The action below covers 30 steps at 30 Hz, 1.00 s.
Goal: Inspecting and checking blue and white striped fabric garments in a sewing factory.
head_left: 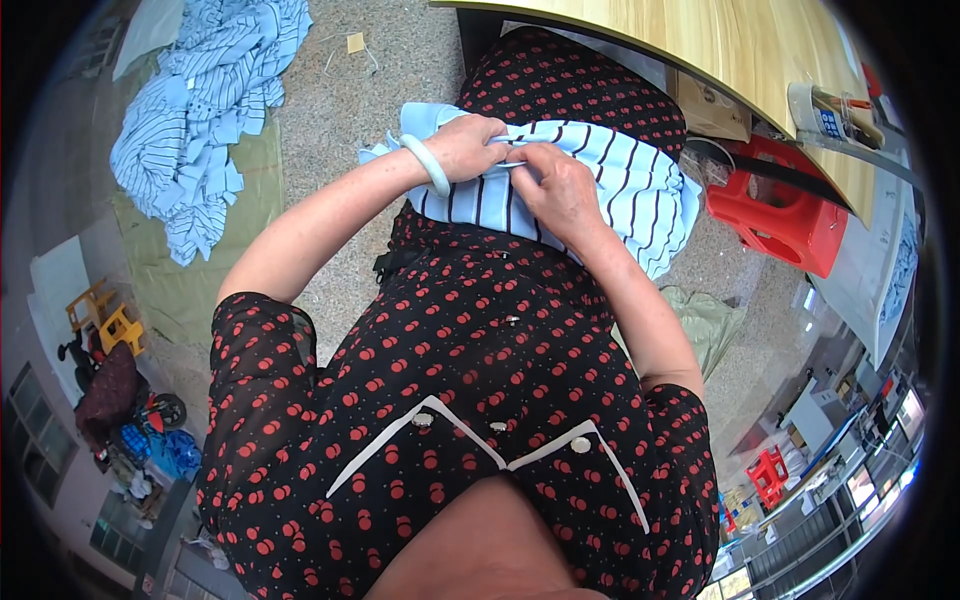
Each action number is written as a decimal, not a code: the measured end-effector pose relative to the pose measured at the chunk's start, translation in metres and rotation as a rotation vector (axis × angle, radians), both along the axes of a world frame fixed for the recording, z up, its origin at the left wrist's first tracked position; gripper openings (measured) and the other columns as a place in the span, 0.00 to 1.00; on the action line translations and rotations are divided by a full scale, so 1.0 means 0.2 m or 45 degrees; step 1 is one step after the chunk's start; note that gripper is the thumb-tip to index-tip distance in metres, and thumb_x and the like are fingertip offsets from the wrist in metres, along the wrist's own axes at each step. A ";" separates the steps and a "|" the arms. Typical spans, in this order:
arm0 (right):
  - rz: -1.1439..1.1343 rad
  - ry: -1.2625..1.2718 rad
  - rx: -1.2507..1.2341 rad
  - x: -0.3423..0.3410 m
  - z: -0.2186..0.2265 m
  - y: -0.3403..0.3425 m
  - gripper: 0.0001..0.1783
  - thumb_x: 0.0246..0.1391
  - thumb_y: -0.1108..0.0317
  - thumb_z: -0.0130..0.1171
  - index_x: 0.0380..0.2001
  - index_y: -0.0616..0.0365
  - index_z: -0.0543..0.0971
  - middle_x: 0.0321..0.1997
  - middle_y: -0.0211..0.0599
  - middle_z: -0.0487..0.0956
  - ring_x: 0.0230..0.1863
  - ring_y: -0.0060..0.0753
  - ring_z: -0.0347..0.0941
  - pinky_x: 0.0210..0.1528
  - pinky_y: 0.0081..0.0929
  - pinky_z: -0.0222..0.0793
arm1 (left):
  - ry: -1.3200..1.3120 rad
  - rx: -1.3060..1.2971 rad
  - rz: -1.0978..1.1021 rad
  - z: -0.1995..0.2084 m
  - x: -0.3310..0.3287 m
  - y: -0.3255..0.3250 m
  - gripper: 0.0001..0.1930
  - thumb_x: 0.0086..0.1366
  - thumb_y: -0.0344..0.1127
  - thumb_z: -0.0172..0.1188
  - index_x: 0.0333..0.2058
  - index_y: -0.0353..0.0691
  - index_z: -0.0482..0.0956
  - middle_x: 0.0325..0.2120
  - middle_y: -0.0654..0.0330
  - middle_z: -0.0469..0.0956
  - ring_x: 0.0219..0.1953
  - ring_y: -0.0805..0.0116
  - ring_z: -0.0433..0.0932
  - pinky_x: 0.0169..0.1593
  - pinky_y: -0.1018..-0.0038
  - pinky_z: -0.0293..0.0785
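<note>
Across my lap lies a light blue garment [640,190] with dark stripes, bunched and folded. My left hand [465,147], with a pale bangle [427,165] at the wrist, pinches a folded edge of it. Close beside it, my right hand [557,190] is closed on the same edge, thumb and forefinger pressed together. The fingertips of both hands almost meet at a narrow fold. Whether anything small is held between them is hidden. The cloth's right end hangs over the side of my lap.
A heap of similar blue striped cloth [190,130] lies on a green sheet [160,290] at the far left. A wooden table [640,40] stands ahead to the right, with a clear container [830,112] at its edge. A red plastic stool [790,225] is beside it.
</note>
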State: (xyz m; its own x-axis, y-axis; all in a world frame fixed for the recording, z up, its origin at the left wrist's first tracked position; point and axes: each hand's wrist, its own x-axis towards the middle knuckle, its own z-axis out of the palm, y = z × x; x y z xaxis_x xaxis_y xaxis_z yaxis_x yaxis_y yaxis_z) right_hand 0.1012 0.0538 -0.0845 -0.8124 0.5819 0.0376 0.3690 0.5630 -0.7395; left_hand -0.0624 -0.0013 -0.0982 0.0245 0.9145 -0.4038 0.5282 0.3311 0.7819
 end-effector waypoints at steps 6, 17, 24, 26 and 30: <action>-0.088 0.063 -0.141 -0.01 -0.01 -0.01 0.06 0.39 0.74 0.51 0.25 0.61 0.74 0.26 0.45 0.75 0.27 0.44 0.72 0.30 0.34 0.68 | -0.188 -0.172 0.140 0.03 0.01 0.00 0.14 0.53 0.40 0.52 0.28 0.33 0.75 0.23 0.49 0.75 0.30 0.58 0.75 0.35 0.67 0.67; -0.098 0.083 0.146 0.00 -0.04 -0.03 0.08 0.43 0.76 0.54 0.31 0.63 0.75 0.31 0.45 0.76 0.31 0.42 0.74 0.33 0.29 0.70 | 0.057 0.064 0.022 0.01 0.03 -0.02 0.15 0.53 0.40 0.48 0.25 0.32 0.74 0.25 0.43 0.74 0.33 0.49 0.73 0.38 0.62 0.67; -0.094 0.148 0.120 -0.01 -0.05 -0.03 0.06 0.45 0.76 0.52 0.30 0.64 0.73 0.29 0.46 0.75 0.31 0.45 0.72 0.33 0.33 0.68 | 0.285 0.310 0.009 0.03 0.10 -0.08 0.13 0.54 0.37 0.47 0.27 0.30 0.68 0.25 0.43 0.71 0.31 0.47 0.71 0.36 0.60 0.66; -0.098 0.147 0.110 -0.01 -0.05 -0.03 0.06 0.45 0.76 0.52 0.29 0.64 0.73 0.28 0.46 0.74 0.30 0.46 0.72 0.33 0.33 0.68 | 0.320 0.290 0.028 0.02 0.11 -0.09 0.12 0.55 0.36 0.47 0.27 0.31 0.68 0.24 0.44 0.71 0.30 0.47 0.71 0.35 0.59 0.66; -0.099 0.149 0.115 -0.01 -0.07 -0.04 0.05 0.46 0.75 0.51 0.28 0.64 0.73 0.26 0.46 0.73 0.29 0.46 0.71 0.31 0.35 0.67 | 0.406 0.298 0.034 0.02 0.13 -0.09 0.09 0.56 0.34 0.44 0.25 0.33 0.66 0.22 0.47 0.71 0.28 0.48 0.72 0.32 0.59 0.67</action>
State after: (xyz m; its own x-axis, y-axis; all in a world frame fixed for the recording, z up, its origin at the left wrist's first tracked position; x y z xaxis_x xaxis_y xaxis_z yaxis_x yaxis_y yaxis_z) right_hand 0.0997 0.0467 -0.0980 -0.7522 0.6326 0.1847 0.3281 0.6026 -0.7275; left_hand -0.0358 -0.0199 -0.0944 -0.0937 0.9813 -0.1681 0.7505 0.1806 0.6358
